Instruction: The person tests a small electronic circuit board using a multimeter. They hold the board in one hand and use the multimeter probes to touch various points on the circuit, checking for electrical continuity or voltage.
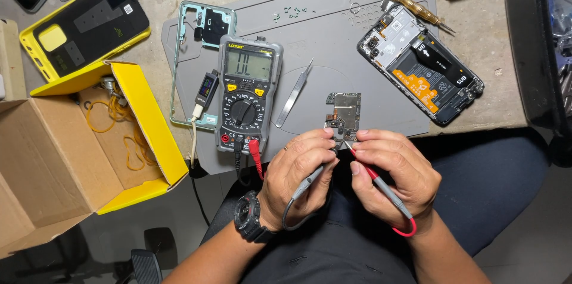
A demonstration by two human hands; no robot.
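— Hands low in the middle of the view, both busy at the near edge of the grey mat (333,39). Left hand (298,177) has its fingers (319,144) pinched round a grey probe (310,181), its tip up at the small circuit board (342,116).

— And the other hand?

— Right hand (390,174), fingers (372,141) closed on a red probe (381,185), tip meeting the same bottom edge of the board. The board lies flat on the mat, just ahead of both thumbs.

— Where do the leads run?

— Back to the grey meter (245,93), just left of the hands, lying on the mat with its dial in the middle and its screen lit. Red and black plugs sit in its lower sockets.

— Anything beside it?

— Tweezers (293,94) between the meter and the board, lying slanted. Farther right an opened phone (420,63), back off, insides showing. A brass-handled screwdriver (405,1) lies just above it, tip touching or nearly so; I can't tell.

— Left side?

— Open cardboard box (65,153) with yellow flaps, rubber bands inside. Behind it a yellow phone cover (83,25) on the bench (488,33). Black watch (250,215) on the left wrist.
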